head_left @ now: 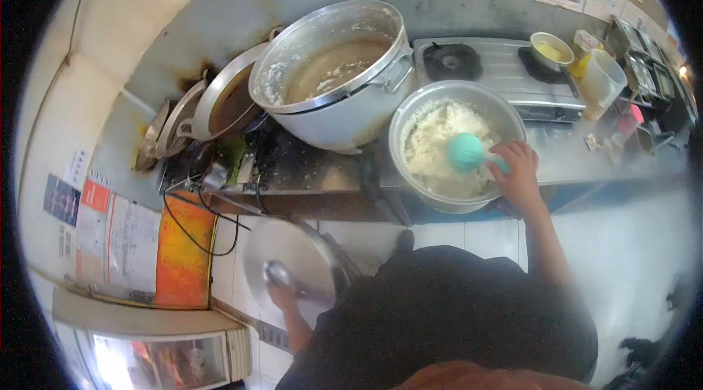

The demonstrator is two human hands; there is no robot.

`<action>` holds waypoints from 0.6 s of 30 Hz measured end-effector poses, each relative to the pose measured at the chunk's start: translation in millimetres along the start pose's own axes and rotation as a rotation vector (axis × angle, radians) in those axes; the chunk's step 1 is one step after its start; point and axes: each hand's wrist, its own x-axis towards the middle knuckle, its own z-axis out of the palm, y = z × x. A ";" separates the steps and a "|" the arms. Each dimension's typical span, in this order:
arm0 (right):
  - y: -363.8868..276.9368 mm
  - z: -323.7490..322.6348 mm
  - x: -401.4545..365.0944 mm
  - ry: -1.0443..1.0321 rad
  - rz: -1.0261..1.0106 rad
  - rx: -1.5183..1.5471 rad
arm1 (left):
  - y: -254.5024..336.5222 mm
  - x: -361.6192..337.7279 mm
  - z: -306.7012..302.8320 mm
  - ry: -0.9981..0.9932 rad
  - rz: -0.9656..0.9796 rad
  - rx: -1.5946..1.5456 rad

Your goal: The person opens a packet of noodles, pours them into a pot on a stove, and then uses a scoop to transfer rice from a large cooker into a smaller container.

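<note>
My right hand [518,170] is closed round the handle of a turquoise rice scoop [466,152]. The scoop's rounded back faces up, over white rice [439,126] in a round metal pot [405,172]. Down at the left, beside my body, my left hand [281,295] grips the knob of a large round metal lid [274,247]. The lid hangs below counter height, tilted. Close behind the rice pot stands a bigger aluminium pot [344,123], with cloudy liquid and white residue inside.
Woks [220,97] lean on the left by the wall. Beyond the rice pot is a gas stove [498,71] with a small bowl [551,49]. A clear plastic jug [604,79] stands at the right. A black cable [236,240] loops off the counter; a glass-fronted cabinet [165,357] is at lower left.
</note>
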 end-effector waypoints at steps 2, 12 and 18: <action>5.3 -0.8 -3.0 0.087 0.023 0.046 | 24.6 65.2 -96.2 -0.222 -0.376 -0.283; 42.3 -15.5 -30.1 0.298 0.162 0.291 | 109.1 353.7 -330.0 0.085 -0.151 -1.150; 50.4 -31.5 -43.9 0.413 0.176 0.255 | 273.7 496.9 -382.9 -0.047 0.322 -0.814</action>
